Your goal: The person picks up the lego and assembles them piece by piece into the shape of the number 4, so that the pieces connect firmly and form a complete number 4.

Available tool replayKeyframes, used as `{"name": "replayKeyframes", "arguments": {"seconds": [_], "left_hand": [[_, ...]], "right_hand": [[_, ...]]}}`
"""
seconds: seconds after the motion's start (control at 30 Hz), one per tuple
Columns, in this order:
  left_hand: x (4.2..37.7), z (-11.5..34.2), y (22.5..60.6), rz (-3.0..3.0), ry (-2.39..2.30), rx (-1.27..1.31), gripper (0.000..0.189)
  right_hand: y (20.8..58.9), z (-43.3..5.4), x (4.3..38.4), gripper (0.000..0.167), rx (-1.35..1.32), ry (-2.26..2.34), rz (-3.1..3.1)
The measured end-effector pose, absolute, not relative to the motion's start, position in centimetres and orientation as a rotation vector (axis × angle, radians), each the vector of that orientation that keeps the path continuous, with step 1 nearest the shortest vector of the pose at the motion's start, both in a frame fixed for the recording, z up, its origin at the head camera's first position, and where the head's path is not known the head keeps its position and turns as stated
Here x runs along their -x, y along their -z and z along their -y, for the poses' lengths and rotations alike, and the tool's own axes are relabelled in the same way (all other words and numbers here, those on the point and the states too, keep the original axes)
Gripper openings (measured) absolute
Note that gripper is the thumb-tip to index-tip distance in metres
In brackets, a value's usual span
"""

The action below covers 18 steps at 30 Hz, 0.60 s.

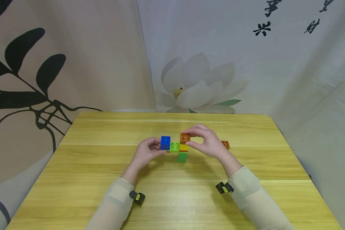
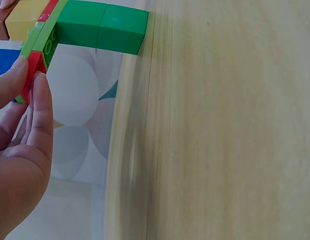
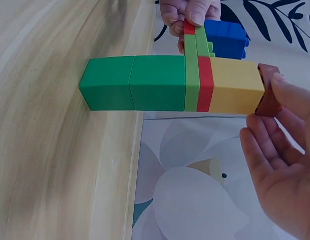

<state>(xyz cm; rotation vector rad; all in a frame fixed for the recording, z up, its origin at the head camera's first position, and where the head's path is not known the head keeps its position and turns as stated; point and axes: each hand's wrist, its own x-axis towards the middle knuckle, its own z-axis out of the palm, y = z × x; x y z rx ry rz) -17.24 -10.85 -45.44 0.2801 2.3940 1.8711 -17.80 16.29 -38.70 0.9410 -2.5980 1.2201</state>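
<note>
A structure of toy building bricks stands on the table, two dark green bricks [image 3: 132, 82] forming its post. Across the post lies a light green plate [image 1: 174, 147], with a thin red piece and a yellow brick [image 3: 235, 86] stacked above. A blue brick [image 1: 165, 143] sits at the plate's left end, over a red piece [image 2: 35, 75]. My left hand [image 1: 146, 151] pinches that end between thumb and fingers. My right hand [image 1: 205, 142] pinches a brown brick [image 1: 185, 138] at the top of the yellow brick; it looks slightly tilted in the right wrist view.
Another brown brick [image 1: 225, 144] lies on the wooden table [image 1: 103, 179] just beyond my right hand. Behind the table's far edge hangs a printed cloth [image 1: 207, 38] with a flower and dark leaves.
</note>
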Motion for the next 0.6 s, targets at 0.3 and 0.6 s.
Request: {"name": "replayKeyframes", "arguments": {"seconds": [0.3,0.6], "left_hand": [[17.3,10.9,45.6,-2.387,-1.879,-0.284,0.033],[15.5,10.4,41.9,-2.403,-1.844,-0.279,0.030]], "right_hand": [[38.5,-16.3,17.8,0.037,-0.947,-1.183,2.619],[38.3,-16.1,17.8,0.037,-0.944,-1.152,2.645]]}}
